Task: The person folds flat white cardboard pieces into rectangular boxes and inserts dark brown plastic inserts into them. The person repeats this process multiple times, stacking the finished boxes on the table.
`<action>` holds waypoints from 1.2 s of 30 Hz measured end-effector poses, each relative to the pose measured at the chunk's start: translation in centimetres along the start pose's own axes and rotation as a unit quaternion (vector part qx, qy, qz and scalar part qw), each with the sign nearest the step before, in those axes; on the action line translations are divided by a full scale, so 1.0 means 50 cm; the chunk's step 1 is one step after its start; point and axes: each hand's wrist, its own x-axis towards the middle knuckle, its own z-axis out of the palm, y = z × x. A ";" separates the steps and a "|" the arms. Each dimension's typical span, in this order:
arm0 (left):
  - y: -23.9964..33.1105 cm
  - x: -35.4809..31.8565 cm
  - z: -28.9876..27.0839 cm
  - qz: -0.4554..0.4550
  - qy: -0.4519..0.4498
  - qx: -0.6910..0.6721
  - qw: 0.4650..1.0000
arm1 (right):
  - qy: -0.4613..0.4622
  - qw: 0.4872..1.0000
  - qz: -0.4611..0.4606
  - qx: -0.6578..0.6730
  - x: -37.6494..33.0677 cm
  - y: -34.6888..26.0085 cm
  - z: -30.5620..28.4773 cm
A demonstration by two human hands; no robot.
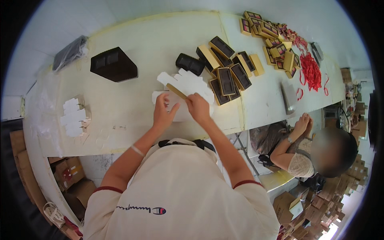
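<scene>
Left end of table [114, 140]: plastic-wrapped pack [70, 53] at far left, dark inside; clear plastic [45, 116] along left edge, crumpled; white cutouts [74, 117] with tabbed edges in a small pile, near left. Black stack [113, 65] of trays stands far left of centre, well apart from the rest. Middle, near side: left hand [163, 113] over the table, fingers loosely curled, thumb held off them with a moderate gap; cannot tell if fingertips touch card. Gold strip [176, 91], narrow, slants from far left down to right hand [198, 107], whose thumb and fingers are closed on its near right end. So strip is between the hands, tilted, in front of white blanks [188, 81] spread flat just beyond; cannot tell if strip joins one of them. Black tray [190, 64] lies just beyond the blanks. Right of that, gold boxes [226, 76] with black inserts, piled at various angles, some leaning on others. Far right, filled boxes [276, 48] in a jumbled heap, red ribbon [310, 72] in a tangle beside them, few loose loops nearer. Grey curved object [288, 98] near right, kind unclear. Co-worker [302, 162] at right, hands [303, 125] together at table edge. Cardboard cartons [320, 206] stacked behind, near right.
</scene>
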 end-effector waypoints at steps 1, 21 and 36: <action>-0.003 -0.010 0.003 -0.111 -0.017 -0.145 0.983 | 0.026 0.998 0.025 0.043 -0.010 -0.028 -0.003; 0.061 0.222 -0.050 -0.005 -0.386 0.090 0.918 | -0.004 0.917 -0.357 -0.180 -0.078 0.023 -0.148; -0.037 0.073 -0.002 0.040 -0.170 0.103 0.979 | -0.064 0.986 -0.023 0.152 -0.015 0.077 -0.009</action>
